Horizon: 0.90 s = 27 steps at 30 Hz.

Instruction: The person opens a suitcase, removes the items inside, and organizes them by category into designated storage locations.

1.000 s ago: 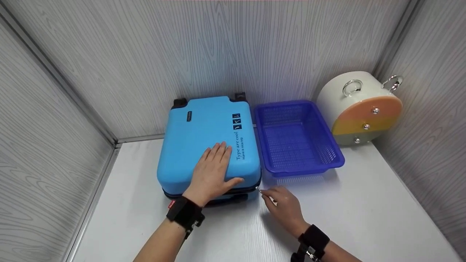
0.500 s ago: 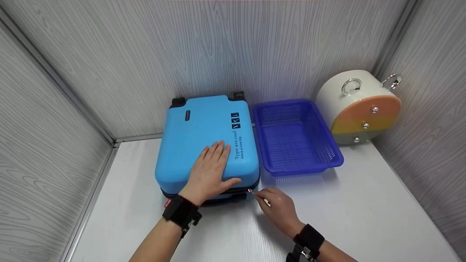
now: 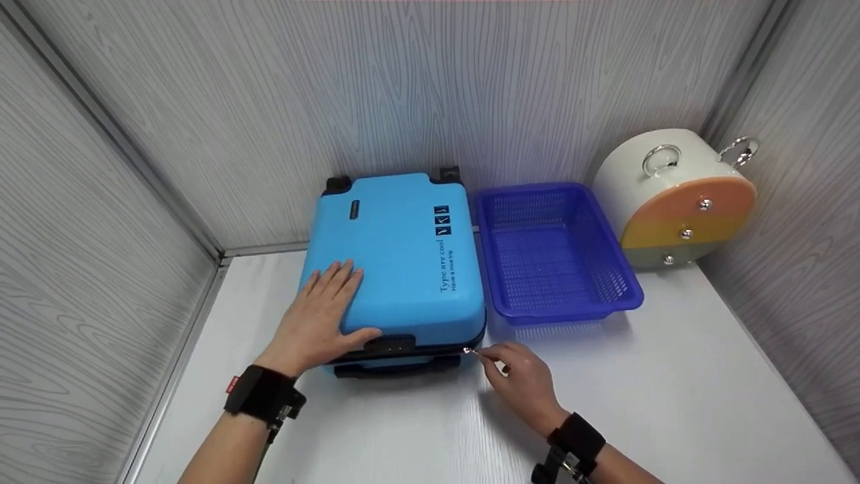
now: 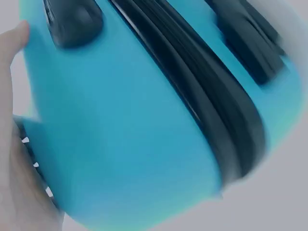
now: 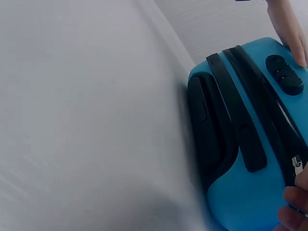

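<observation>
A light-blue hard-shell suitcase [image 3: 396, 262] lies flat on the table with its black carry handle [image 3: 396, 367] facing me. My left hand [image 3: 314, 326] rests flat on the lid's front left part, fingers spread, thumb by the black combination lock [image 3: 391, 344]. Near the front right corner, my right hand [image 3: 523, 378] pinches a silver zipper pull [image 5: 297, 163] between thumb and forefinger. The black zipper band [image 5: 262, 98] runs round the shell and looks closed along the visible front. In the left wrist view, the suitcase's side [image 4: 125, 130] is blurred.
Right of the suitcase stands a blue plastic basket [image 3: 500, 269], close to its side. Behind it at the right is a rounded white cabinet [image 3: 641, 161] with coloured drawers and metal rings. Panel walls [image 3: 403, 81] enclose the white table [image 3: 416, 430].
My left hand has slid left across the lid, uncovering the combination lock. Between the earlier frames my right hand drew the zipper pull slightly left from the corner; it still pinches it.
</observation>
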### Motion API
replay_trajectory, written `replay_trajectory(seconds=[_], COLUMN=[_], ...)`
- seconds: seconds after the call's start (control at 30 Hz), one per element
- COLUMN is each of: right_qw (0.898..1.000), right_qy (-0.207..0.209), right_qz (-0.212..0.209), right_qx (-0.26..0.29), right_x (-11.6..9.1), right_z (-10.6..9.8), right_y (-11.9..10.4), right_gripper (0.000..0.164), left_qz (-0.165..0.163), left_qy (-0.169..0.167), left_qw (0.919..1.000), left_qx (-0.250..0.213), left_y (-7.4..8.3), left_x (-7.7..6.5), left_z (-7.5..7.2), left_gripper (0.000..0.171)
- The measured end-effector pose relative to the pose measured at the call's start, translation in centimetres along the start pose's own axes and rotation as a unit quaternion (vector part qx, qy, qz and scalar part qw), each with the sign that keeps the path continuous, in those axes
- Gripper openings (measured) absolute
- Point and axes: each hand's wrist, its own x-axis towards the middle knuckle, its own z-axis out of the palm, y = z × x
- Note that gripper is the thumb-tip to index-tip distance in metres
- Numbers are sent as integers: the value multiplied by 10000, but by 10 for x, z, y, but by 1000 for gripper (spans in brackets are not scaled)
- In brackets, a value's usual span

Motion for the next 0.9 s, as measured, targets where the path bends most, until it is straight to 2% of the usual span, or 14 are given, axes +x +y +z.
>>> replay_trajectory(seconds=[0.13, 0.23, 0.37, 0.57, 0.9], right_qw=[9998, 9991, 9971, 9919, 9781], right_qy=[51, 144, 136, 107, -261], right_qz=[173, 306, 561, 944, 1367], right_qx=[116, 266, 501, 841, 1546], right_x=[1, 2, 1, -3, -5], right_z=[0, 1, 3, 5, 14], right_y=[0, -1, -2, -4, -16], right_gripper=[11, 13, 13, 9, 12], left_qz=[-246, -384, -439, -470, -466], left_qy=[115, 129, 172, 137, 128], left_qw=[9994, 9980, 9968, 9970, 9970], left_qx=[-213, -479, -652, -597, -601], left_y=[-21, -27, -29, -29, -28], left_x=[-14, -18, -20, -22, -21], left_z=[4, 9, 12, 12, 11], left_gripper=[106, 107, 106, 105, 105])
